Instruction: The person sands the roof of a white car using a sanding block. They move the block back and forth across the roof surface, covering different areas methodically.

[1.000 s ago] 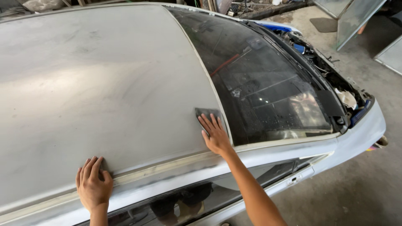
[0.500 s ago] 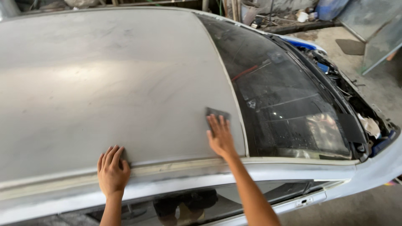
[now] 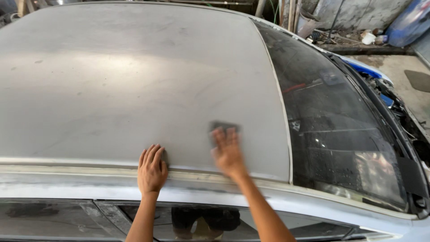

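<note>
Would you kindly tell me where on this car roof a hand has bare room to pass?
The roof is bare from the far edge down to the hands, and left of the left hand. It is tight only between that hand and the right hand on the sanding pad, near the windscreen.

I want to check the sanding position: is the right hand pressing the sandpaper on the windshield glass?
No, the right hand presses the grey sandpaper on the dull car roof, beside the windshield.

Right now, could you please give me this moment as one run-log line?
left hand: flat on roof edge | right hand: pressing sanding pad on roof, blurred | windshield: right of pad
</note>
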### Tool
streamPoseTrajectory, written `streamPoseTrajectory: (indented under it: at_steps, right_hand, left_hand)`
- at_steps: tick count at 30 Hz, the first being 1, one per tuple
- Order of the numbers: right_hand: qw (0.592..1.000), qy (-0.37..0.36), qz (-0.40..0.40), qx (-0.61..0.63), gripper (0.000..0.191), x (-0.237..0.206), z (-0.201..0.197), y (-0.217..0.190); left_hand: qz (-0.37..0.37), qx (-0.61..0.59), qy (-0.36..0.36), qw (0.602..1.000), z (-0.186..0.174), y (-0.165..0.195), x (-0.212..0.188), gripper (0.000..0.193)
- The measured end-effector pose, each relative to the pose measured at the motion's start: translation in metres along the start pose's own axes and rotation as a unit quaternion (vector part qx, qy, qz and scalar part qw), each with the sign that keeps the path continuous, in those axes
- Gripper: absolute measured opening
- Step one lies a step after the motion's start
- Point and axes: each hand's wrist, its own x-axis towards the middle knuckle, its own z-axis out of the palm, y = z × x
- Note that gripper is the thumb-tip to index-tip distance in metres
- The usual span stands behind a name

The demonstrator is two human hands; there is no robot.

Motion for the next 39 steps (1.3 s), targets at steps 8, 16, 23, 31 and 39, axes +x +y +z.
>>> streamPoseTrajectory:
  at_steps: [8,16,23,31,39]
  right_hand:
    - [0.991,-0.006,0.090,-0.099,0.067,-0.043,-0.014,0.065]
    - [0.990,-0.002,-0.141,-0.005,0.061,0.019,0.051,-0.026]
    - [0.993,0.032,0.106,-0.037,0.058,-0.007,-0.026,0.053]
    - [0.993,-0.063,-0.093,-0.039,0.065,-0.039,0.025,-0.020]
    - [0.980,0.037,0.172,-0.087,0.061,-0.012,-0.028,0.076]
  left_hand:
    - [0.013,0.002,-0.021,1.000,-0.006,0.003,0.004,0.038]
    - [0.008,-0.081,0.001,0.997,0.003,-0.004,-0.004,0.049]
    - [-0.030,-0.079,0.006,0.996,0.007,-0.003,-0.001,0.051]
    - [-0.025,-0.069,0.029,0.997,0.002,0.003,0.002,0.046]
    - [-0.021,-0.011,0.018,1.000,0.000,0.004,0.008,0.040]
